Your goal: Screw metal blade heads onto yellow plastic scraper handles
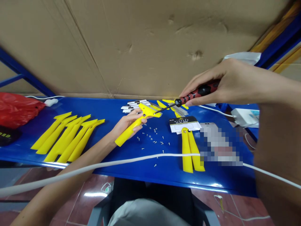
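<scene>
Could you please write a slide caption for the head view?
Right hand holds a screwdriver to a yellow tool gripped by the left hand, over a blue table strewn with screws.

I've got a row of handles (64, 137) on the left of the table (131, 169), bag (18, 108) even further left, loose screws (154, 142) mid-table. Right of those I'm seeing two more handles (186, 144), card (183, 126) at their far ends

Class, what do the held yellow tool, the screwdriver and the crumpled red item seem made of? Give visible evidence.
Held yellow tool: probably moulded plastic, satin; even colour, smooth rounded form.
Screwdriver: shaft likely dark metal, thin and straight; red-and-black handle perhaps plastic or rubber, slight sheen.
Crumpled red item: likely thin plastic film, glossy, highlights along its creases.
</scene>
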The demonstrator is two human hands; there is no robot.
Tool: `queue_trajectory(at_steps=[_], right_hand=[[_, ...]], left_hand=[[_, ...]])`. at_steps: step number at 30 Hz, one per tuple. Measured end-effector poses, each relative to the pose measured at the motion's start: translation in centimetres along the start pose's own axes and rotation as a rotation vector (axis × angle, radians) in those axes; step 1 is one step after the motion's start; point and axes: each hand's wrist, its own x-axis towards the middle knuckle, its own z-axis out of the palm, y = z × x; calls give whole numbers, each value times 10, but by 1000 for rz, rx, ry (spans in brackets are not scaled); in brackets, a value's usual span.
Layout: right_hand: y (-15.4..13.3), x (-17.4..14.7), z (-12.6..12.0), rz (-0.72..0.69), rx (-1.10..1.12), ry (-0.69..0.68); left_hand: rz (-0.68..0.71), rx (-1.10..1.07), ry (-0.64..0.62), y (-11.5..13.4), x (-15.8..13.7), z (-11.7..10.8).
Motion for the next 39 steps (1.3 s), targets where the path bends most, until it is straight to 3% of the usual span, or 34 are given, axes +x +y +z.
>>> queue_trajectory(at_steps=[15, 39], right_hand=[[-2, 3, 2, -10, 11, -16], [-5, 4, 4, 33, -22, -2]], left_hand=[[1, 32, -101, -2, 9, -22], [45, 136, -91, -5, 6, -18]])
